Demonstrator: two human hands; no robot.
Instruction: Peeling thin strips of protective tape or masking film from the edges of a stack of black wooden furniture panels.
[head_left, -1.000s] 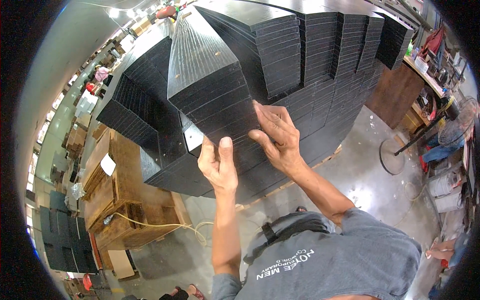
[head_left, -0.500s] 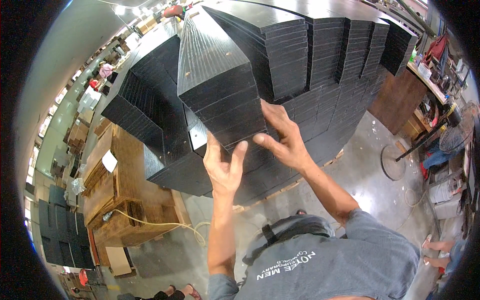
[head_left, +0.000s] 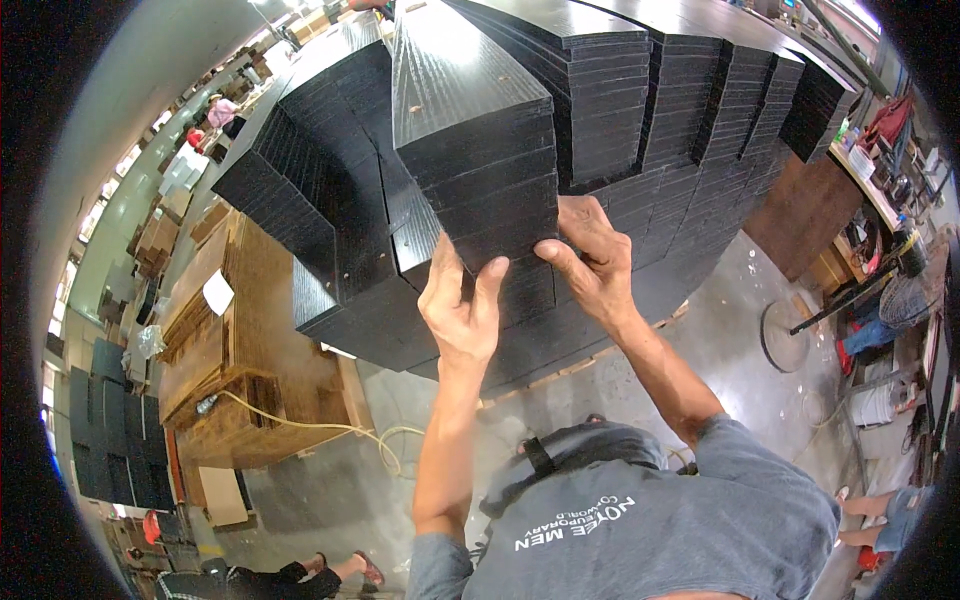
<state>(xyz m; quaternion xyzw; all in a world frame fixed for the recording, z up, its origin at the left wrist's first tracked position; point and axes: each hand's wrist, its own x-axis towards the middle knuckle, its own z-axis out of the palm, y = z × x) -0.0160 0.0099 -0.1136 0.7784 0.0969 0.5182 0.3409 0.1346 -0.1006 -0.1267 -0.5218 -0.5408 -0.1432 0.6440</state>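
Note:
A stack of long black boards (head_left: 490, 170) with a wood-grain top and small holes juts toward me from a large pile. My left hand (head_left: 460, 310) grips its lower left corner, thumb against the near end and fingers along the side. At the lower right corner, my right hand (head_left: 595, 265) is closed in the same way, thumb on the end face and fingers round the side. Fingertips of both hands are partly hidden by the boards. More black board stacks (head_left: 605, 110) stand to the right, and another stack (head_left: 285, 205) lies at the left.
A brown wooden stack (head_left: 270, 340) with a pale hose (head_left: 300, 425) stands at left. On the right are a round metal base (head_left: 785, 338), a fan (head_left: 908, 298) and a cluttered bench (head_left: 870, 185). Another person's legs (head_left: 335, 570) show at the lower left.
Both hands and the held stack have moved a little right and away from me. The grip looks the same. The whole view has also shifted slightly.

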